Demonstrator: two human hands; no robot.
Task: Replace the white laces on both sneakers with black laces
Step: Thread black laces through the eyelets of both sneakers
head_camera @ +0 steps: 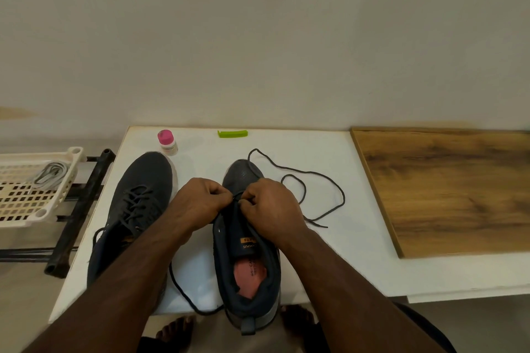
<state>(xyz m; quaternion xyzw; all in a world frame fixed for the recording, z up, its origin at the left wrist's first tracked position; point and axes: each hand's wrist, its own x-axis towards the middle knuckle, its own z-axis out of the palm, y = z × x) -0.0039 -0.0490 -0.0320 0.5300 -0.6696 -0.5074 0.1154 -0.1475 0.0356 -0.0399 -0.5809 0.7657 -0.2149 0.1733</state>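
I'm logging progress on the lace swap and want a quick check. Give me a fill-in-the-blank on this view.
1. The left sneaker already carries a ____ lace.
2. Both hands, the left hand and the right hand, work at the eyelets of the ____ sneaker.
3. The removed white laces lie in the ____ left of the table.
4. The small bottle near the wall has a ____ cap.

Missing words: black; right; basket; pink

Bystanders on our worktop (329, 152)
We see a pink-capped bottle (167, 143) beside a green clip (232, 133) at the back, a wooden board (447, 189) to the right.
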